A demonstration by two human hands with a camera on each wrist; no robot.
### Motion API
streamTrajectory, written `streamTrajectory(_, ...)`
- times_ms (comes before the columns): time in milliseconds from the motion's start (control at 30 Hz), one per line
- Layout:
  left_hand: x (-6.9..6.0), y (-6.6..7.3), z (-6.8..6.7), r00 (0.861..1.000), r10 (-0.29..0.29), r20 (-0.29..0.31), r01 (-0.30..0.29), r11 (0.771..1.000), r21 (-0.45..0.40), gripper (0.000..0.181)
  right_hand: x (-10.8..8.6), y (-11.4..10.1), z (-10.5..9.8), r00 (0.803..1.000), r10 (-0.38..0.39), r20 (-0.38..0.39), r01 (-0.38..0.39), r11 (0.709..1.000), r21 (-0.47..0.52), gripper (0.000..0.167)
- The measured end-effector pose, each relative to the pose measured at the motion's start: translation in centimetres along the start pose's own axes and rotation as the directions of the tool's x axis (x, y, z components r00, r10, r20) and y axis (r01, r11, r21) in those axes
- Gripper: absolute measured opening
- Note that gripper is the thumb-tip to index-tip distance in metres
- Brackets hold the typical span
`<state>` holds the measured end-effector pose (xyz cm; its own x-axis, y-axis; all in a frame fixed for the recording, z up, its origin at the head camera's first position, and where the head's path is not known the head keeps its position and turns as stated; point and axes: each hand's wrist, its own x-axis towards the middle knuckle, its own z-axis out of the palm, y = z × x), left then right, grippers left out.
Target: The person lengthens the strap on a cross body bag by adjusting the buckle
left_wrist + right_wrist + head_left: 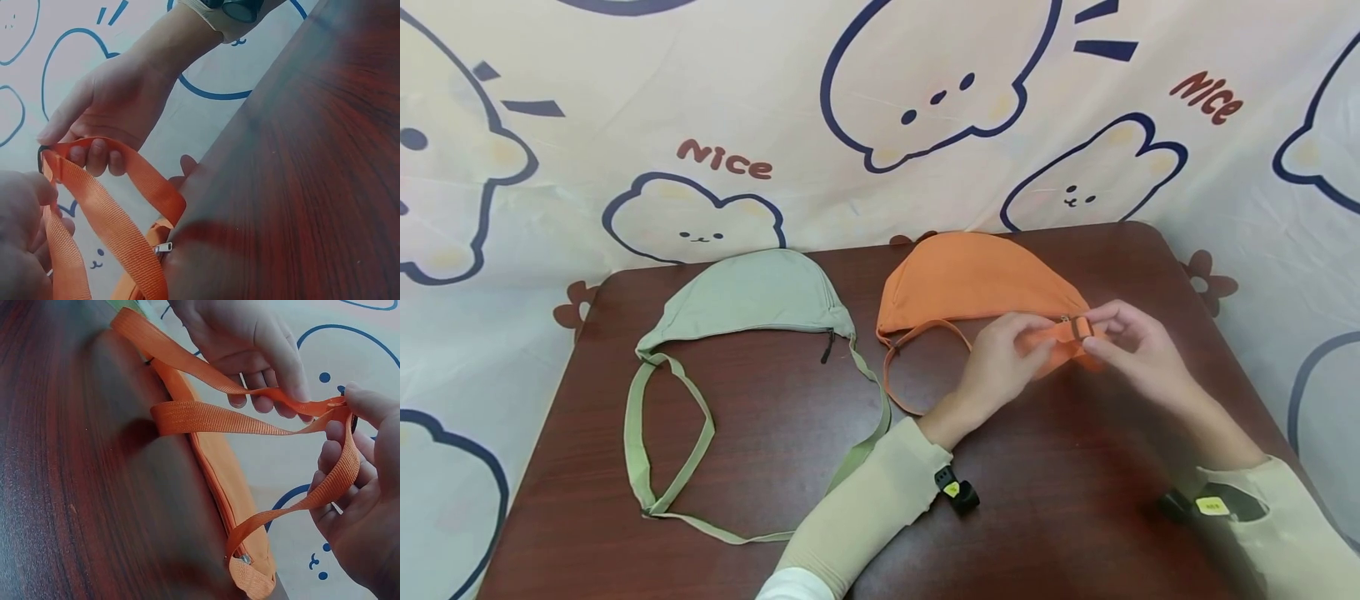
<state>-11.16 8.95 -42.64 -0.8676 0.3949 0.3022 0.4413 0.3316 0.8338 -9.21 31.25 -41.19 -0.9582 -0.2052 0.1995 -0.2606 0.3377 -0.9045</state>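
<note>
An orange waist bag (977,279) lies at the back right of the table. Its orange webbing strap (103,231) is lifted off the tabletop and loops between both hands. My left hand (1000,362) pinches the strap left of a dark strap slider (1081,327). At the slider's other side, my right hand (1138,350) grips the strap between thumb and fingers. In the right wrist view the right thumb lies at the slider, and strap runs across the right fingers (331,450). A metal zipper pull (164,247) shows at the bag's end.
A pale green waist bag (752,292) lies on the brown table (760,433) to the left. Its green strap (638,433) spreads loosely toward the front, partly under the left sleeve (865,492). A cloth printed with cartoon bears (925,92) hangs behind the table.
</note>
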Motion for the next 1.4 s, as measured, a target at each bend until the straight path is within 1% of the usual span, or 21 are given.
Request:
streamTrajectory(67,0.01,0.03,0.03,1.0,0.007,-0.01,-0.007,1.0,-0.006,0.024,0.04,-0.01,0.0,1.0,-0.002,-0.002,0.002,1.0,-0.005,0.025)
streamTrajectory(233,0.14,0.17,0.15,0.999,0.046,-0.021,-0.047,0.999,-0.009,0.024,0.22,-0.12,0.22,1.0,-0.004,0.003,0.004,1.0,-0.019,0.025)
streamTrajectory(367,0.2,0.25,0.24,0.997,0.068,-0.027,-0.069,0.997,-0.02,0.025,0.38,0.01,0.54,1.0,-0.017,0.026,0.017,1.0,-0.009,0.025)
streamTrajectory(500,0.29,0.16,0.28,0.996,0.09,-0.027,-0.09,0.996,-0.027,0.029,0.41,0.24,0.58,0.999,-0.039,0.021,0.039,0.999,-0.007,0.025)
streamTrajectory(600,0.31,0.02,0.23,0.996,0.093,-0.014,-0.094,0.995,-0.045,0.035,0.37,0.27,0.61,0.999,-0.049,0.007,0.049,0.999,0.002,0.025)
streamTrajectory(700,0.19,-0.04,0.15,0.997,0.079,0.007,-0.078,0.996,-0.045,0.042,0.35,0.28,0.69,0.999,-0.054,-0.004,0.054,0.998,0.024,0.026)
streamTrajectory(767,0.07,-0.05,0.12,0.997,0.073,0.014,-0.073,0.997,-0.027,0.044,0.36,0.35,0.69,0.998,-0.059,-0.017,0.06,0.997,0.05,0.025)
streamTrajectory(833,-0.05,-0.01,0.11,0.998,0.069,0.01,-0.069,0.997,0.019,0.043,0.35,0.43,0.65,0.997,-0.066,-0.033,0.069,0.993,0.094,0.025)
streamTrajectory(933,-0.16,0.01,0.2,0.997,0.073,-0.012,-0.072,0.995,0.074,0.04,0.32,0.45,0.51,0.996,-0.073,-0.058,0.082,0.982,0.17,0.025)
streamTrajectory(1000,-0.19,0.04,0.27,0.997,0.075,-0.025,-0.071,0.991,0.109,0.038,0.29,0.4,0.41,0.995,-0.076,-0.07,0.088,0.976,0.197,0.024)
streamTrajectory(1233,-0.16,0.14,0.61,0.996,0.086,-0.029,-0.079,0.978,0.193,0.036,0.27,0.3,0.28,0.994,-0.072,-0.08,0.088,0.97,0.225,0.022)
streamTrajectory(1400,-0.18,0.14,0.63,0.995,0.09,-0.035,-0.082,0.978,0.19,0.035,0.3,0.32,0.4,0.995,-0.072,-0.074,0.088,0.966,0.241,0.023)
